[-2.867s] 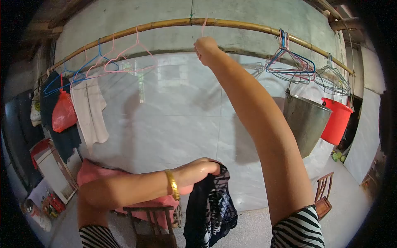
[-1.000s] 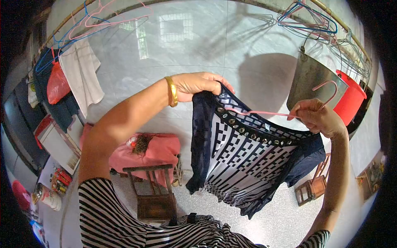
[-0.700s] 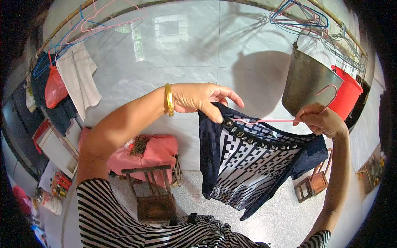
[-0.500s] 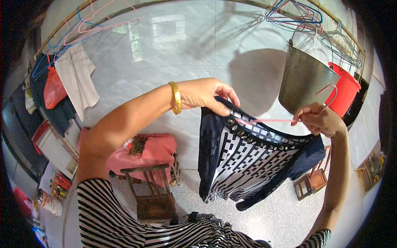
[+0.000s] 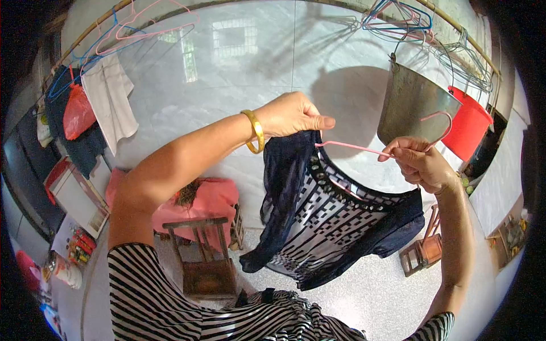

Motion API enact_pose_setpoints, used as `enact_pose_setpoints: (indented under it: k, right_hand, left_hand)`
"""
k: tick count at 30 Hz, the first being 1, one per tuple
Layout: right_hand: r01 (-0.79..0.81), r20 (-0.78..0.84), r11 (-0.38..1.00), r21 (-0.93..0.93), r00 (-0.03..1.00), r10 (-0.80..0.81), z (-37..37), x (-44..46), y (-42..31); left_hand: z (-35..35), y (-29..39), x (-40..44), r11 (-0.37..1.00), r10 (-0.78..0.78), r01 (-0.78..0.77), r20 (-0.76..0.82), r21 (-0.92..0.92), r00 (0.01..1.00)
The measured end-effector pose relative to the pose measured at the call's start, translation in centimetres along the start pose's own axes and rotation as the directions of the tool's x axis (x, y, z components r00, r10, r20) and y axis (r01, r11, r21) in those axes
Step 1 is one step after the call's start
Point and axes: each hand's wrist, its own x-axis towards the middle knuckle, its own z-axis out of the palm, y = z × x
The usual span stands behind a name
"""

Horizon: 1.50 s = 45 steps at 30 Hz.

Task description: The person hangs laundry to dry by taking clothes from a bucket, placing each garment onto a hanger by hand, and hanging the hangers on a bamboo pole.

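A dark top with a black-and-white pattern and a beaded neckline (image 5: 335,219) hangs between my hands. My left hand (image 5: 296,116), with a gold bangle at the wrist, pinches the top's shoulder, thumb pressed against the fingers. My right hand (image 5: 418,162) is closed round the pink hanger (image 5: 355,148) near its hook, which points up and to the right. The hanger's left arm reaches the shoulder by my left hand. Part of the hanger shows through the neck opening; the rest is hidden by the cloth.
Hangers (image 5: 398,20) hang from a bamboo pole (image 5: 455,24) with a metal bucket (image 5: 415,105) and a red bucket (image 5: 469,125). At left hang a pale cloth (image 5: 111,102) and a red bag (image 5: 79,111). Below are a wooden chair (image 5: 207,275), a pink-covered table (image 5: 213,199) and a small chair (image 5: 424,250).
The pink hanger has come off the pole into my right hand and now sits partly in the top. My left hand has lifted the shoulder over the hanger's left end, and the top has spread out.
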Motion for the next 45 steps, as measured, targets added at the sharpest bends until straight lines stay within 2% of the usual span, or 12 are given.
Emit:
enact_pose_setpoints:
  k: [3,5,11,14,21,23,25,30,33,38,42,45]
  right_hand:
    - [0.038,-0.015,0.997,0.068,0.999,-0.037,0.3,-0.4,-0.5]
    - [0.033,-0.106,0.998,0.057,0.994,-0.027,0.1,-0.7,-1.0]
    - [0.019,-0.138,0.996,0.082,0.990,-0.007,-1.2,-1.2,-1.8]
    - [0.065,-0.094,0.968,0.244,0.995,-0.043,-1.7,-0.9,-2.3]
    - [0.129,-0.173,0.940,0.317,0.982,-0.077,-2.1,3.9,-3.6]
    - [0.200,-0.103,0.929,0.310,0.979,-0.176,-2.2,6.2,-4.1]
    - [0.208,-0.298,0.929,0.307,0.948,-0.114,-0.5,8.1,-5.8]
    - [0.343,-0.244,0.864,0.368,0.932,-0.266,0.1,15.1,-9.7]
    - [0.484,-0.250,0.865,0.133,0.861,-0.444,0.7,18.3,-14.3]
    - [0.697,-0.288,0.706,-0.121,0.656,-0.697,0.6,25.6,-21.9]
    - [0.742,-0.390,0.643,-0.188,0.544,-0.743,1.7,29.6,-26.5]
    - [0.762,-0.426,0.628,-0.161,0.520,-0.740,1.5,33.4,-28.9]
  left_hand:
    - [0.3,-0.3,-0.5,0.980,-0.170,0.157,0.110,0.120,0.979]
    - [0.9,-0.6,-1.4,0.912,-0.102,0.120,0.066,-0.392,0.993]
    - [2.1,-3.8,-4.5,0.805,0.163,-0.093,0.067,-0.586,0.984]
    - [2.8,-6.7,-5.3,0.848,0.002,0.082,0.159,-0.524,0.987]
    - [1.2,-11.0,-4.6,0.841,-0.421,0.228,-0.327,-0.491,0.846]
    - [1.3,-12.1,-4.9,0.756,-0.491,0.309,-0.188,-0.577,0.851]
    - [1.5,-12.4,-5.4,0.781,-0.417,0.287,-0.122,-0.554,0.901]
    - [2.4,-11.9,-6.1,0.859,-0.233,0.237,0.066,-0.453,0.970]
    - [3.0,-13.6,-5.7,0.893,-0.005,0.031,0.059,-0.449,0.998]
    - [0.4,-12.5,-6.3,0.985,0.027,-0.022,0.029,-0.172,0.999]
    - [-1.6,-15.0,-6.5,0.788,-0.021,0.107,0.148,-0.606,0.989]
    - [-3.3,-16.5,-6.8,0.730,0.091,-0.154,-0.128,-0.666,0.988]
